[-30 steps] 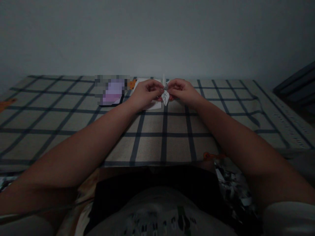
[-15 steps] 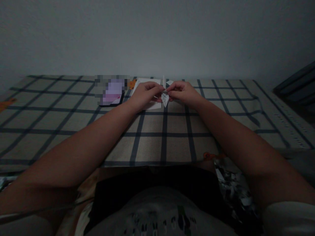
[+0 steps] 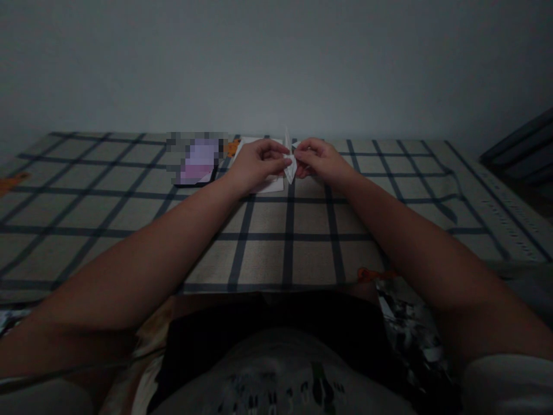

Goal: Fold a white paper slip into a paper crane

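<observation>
A small folded white paper (image 3: 291, 170) is held between my two hands above the far middle of the table, one thin point of it standing up and another pointing down toward me. From the left, my left hand (image 3: 262, 164) pinches it with thumb and fingers. My right hand (image 3: 318, 159) has its fingertips closed on the paper's right side. Finer folds are too small and dark to make out.
White sheets (image 3: 274, 185) lie under and behind my left hand. To their left is a phone (image 3: 199, 161) with a lit, partly pixelated screen. A checked cloth (image 3: 268, 253) covers the table, which meets a grey wall (image 3: 276, 69).
The folded paper has risen and turned slightly between my hands. My left thumb now lies across its front, and the fingers of both hands have shifted a little.
</observation>
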Demonstrator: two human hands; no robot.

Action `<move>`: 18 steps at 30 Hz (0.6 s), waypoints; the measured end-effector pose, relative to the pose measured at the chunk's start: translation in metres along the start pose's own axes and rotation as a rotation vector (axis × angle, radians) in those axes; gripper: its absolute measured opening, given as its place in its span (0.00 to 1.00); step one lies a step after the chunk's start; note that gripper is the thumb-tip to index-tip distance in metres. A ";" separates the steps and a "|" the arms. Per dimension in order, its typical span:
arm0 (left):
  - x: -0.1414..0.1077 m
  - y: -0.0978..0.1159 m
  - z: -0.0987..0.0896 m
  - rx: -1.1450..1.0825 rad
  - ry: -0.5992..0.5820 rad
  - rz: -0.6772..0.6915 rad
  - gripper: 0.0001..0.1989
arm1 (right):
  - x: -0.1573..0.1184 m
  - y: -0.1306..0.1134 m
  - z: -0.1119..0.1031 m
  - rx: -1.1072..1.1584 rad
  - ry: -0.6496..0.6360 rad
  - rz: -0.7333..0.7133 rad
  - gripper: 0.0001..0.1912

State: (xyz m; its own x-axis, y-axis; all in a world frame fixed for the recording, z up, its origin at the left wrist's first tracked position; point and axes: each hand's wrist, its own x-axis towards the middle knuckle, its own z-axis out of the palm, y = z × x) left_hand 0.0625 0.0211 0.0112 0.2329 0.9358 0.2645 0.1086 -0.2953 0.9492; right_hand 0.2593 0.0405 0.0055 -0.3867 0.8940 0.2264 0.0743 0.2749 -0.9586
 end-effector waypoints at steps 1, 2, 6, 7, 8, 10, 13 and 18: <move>0.000 0.001 0.000 0.010 -0.001 0.006 0.11 | 0.000 0.000 0.000 -0.007 0.001 0.008 0.08; -0.001 0.001 0.001 0.018 -0.002 0.013 0.11 | 0.000 0.001 0.001 -0.016 0.001 0.013 0.09; -0.002 0.002 0.001 0.025 -0.005 -0.007 0.12 | -0.002 0.000 0.001 -0.057 0.008 0.002 0.10; -0.002 0.002 0.001 0.021 -0.005 -0.024 0.11 | -0.003 -0.001 0.000 -0.068 0.012 -0.006 0.10; -0.002 0.001 0.001 0.017 -0.001 -0.039 0.10 | -0.003 -0.001 0.000 -0.077 0.015 -0.013 0.10; -0.001 0.001 0.000 0.008 0.010 -0.059 0.07 | -0.004 -0.002 -0.001 -0.091 0.022 -0.024 0.09; 0.000 0.000 -0.001 0.016 0.026 -0.086 0.08 | -0.003 -0.003 -0.001 -0.098 0.032 -0.032 0.08; 0.001 -0.001 -0.004 0.022 0.004 -0.103 0.10 | -0.003 -0.003 -0.001 -0.112 0.014 -0.063 0.09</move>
State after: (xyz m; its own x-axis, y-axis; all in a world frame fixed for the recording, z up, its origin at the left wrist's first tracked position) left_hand 0.0592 0.0232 0.0113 0.2152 0.9622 0.1668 0.1531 -0.2019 0.9674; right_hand 0.2612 0.0370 0.0081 -0.3810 0.8785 0.2883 0.1524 0.3673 -0.9175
